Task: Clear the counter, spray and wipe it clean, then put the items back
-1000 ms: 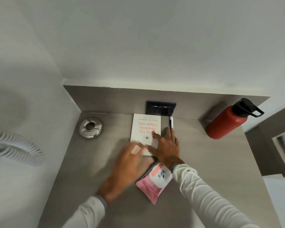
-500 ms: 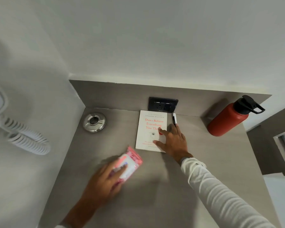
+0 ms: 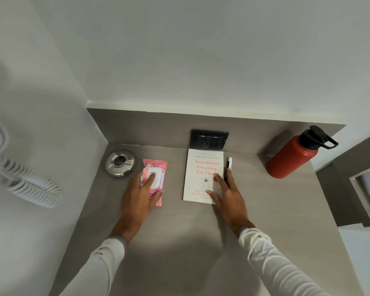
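Note:
A pink wipes pack [image 3: 157,169] lies flat on the grey counter [image 3: 186,242], just right of a steel ashtray [image 3: 120,163]. My left hand [image 3: 140,195] rests on the pack with its fingers around the near end. A white book [image 3: 202,174] with red lettering lies at the back centre. My right hand [image 3: 229,197] lies flat on the book's right edge, fingers spread. One fingertip touches a black and white pen [image 3: 229,165] lying beside the book. A red bottle [image 3: 291,159] with a black lid stands at the back right.
A black wall socket [image 3: 209,139] sits on the backsplash behind the book. A white coiled cord [image 3: 30,184] hangs on the left wall. The counter's right edge drops off beside the bottle.
My left hand picked the pink pack up from beside my right wrist, carried it left and back, and now has it down next to the ashtray. My right hand stayed on the book.

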Motion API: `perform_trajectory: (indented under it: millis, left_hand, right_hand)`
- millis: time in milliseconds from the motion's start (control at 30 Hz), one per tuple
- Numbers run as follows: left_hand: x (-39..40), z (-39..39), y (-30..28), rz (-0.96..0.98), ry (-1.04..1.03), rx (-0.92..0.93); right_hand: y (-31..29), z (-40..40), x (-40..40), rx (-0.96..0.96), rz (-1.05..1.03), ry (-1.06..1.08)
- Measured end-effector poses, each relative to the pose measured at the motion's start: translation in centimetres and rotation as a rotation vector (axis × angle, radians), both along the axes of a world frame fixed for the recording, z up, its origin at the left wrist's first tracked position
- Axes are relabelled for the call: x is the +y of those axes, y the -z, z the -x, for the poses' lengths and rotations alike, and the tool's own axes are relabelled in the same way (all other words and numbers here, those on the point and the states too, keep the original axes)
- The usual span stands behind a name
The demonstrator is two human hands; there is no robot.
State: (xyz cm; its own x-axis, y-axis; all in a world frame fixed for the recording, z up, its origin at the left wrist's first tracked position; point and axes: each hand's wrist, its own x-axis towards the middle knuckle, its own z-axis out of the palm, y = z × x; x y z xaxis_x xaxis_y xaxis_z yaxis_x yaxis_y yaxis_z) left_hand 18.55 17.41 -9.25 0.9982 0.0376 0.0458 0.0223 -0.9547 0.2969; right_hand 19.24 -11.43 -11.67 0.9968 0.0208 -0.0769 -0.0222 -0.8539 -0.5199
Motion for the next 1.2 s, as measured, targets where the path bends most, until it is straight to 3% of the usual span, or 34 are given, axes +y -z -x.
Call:
perform_trajectory:
  millis: [267, 433, 533, 600, 1033, 1133, 1200]
  left_hand:
    - [-2.6, -3.0, -0.6, -0.010, 0.004, 0.043]
    - [-6.9, -1.3, -1.8, -0.063, 0.144, -0.084]
    - [-10.5, 0.2, -0.8, -0.025, 0.370, 0.112]
    - [-11.3, 0.3, 0.1, -0.042, 0.401, 0.185]
    - [-8.8, -2.8, 0.5, 0.004, 0.543, 0.197]
    - [-9.3, -1.9, 0.2, -0.028, 0.482, 0.168]
    - [-10.2, -1.3, -1.3, -0.008, 0.420, 0.103]
  right_hand:
    - [0.1, -0.9, -3.0, 0.000, -0.046, -0.026]
    - [0.0, -0.6, -2.9, -0.031, -0.152, -0.035]
    - [-0.2, -0.5, -2.8, -0.088, -0.327, 0.009]
    - [-0.5, -0.5, -3.0, -0.119, -0.361, 0.029]
    - [-2.2, -0.2, -1.5, -0.107, -0.413, 0.118]
    - [-4.3, -0.3, -2.0, -0.307, -0.403, 0.111]
    - [-7.9, -0.4, -2.6, -0.415, -0.511, 0.209]
